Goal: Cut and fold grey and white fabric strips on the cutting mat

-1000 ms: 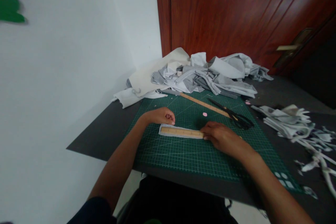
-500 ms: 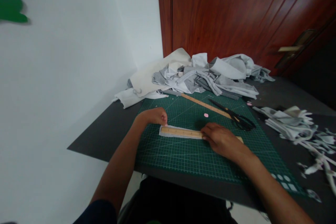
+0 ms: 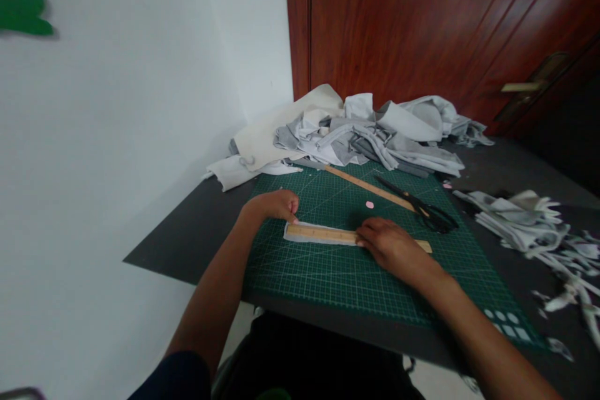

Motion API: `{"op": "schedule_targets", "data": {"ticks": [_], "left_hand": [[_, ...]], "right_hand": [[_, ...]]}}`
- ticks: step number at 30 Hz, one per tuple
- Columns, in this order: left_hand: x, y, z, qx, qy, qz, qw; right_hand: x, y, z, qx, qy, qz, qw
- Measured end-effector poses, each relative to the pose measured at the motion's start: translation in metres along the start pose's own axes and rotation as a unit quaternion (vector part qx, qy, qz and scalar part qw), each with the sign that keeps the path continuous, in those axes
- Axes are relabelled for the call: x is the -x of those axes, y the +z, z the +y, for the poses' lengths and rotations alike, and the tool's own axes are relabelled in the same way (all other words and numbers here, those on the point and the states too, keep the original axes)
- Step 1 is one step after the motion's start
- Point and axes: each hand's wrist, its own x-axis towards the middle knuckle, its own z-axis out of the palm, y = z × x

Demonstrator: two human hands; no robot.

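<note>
A short wooden ruler [image 3: 323, 233] lies along a narrow strip of pale fabric [image 3: 304, 239] on the green cutting mat [image 3: 319, 281]. At the strip's upper left corner, my left hand [image 3: 276, 205] is closed, its fingers curled and the fingertips down at the fabric edge. My right hand [image 3: 389, 242] grips the ruler near its middle, fingertips also touching the strip's right end. The ruler's right end shows beyond that hand. A small pink piece [image 3: 370, 205] rests on the mat above the right hand.
Black-handled scissors [image 3: 435, 219] lie across a longer wooden ruler [image 3: 365, 185]. A heap of grey and white fabric [image 3: 356, 137] fills the table's back. Folded cloth and scraps [image 3: 520, 222] lie at right. A white wall [image 3: 140, 137] borders the left.
My right hand has slid slightly left along the ruler, and more of the ruler's right end shows. My left hand stays at the fabric corner. The view shifts slightly.
</note>
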Motion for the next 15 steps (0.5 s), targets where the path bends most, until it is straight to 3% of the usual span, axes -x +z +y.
{"op": "schedule_targets", "data": {"ticks": [9,15], "left_hand": [[0.012,-0.011,-0.011,-0.048,-0.064,-0.006,0.997],[0.012,-0.011,-0.015,-0.032,-0.065,-0.002,0.997]], "right_hand": [[0.000,0.004,0.001,-0.043,-0.014,0.008,0.999],[-0.001,0.002,-0.007,-0.031,-0.011,-0.001,0.999]]}}
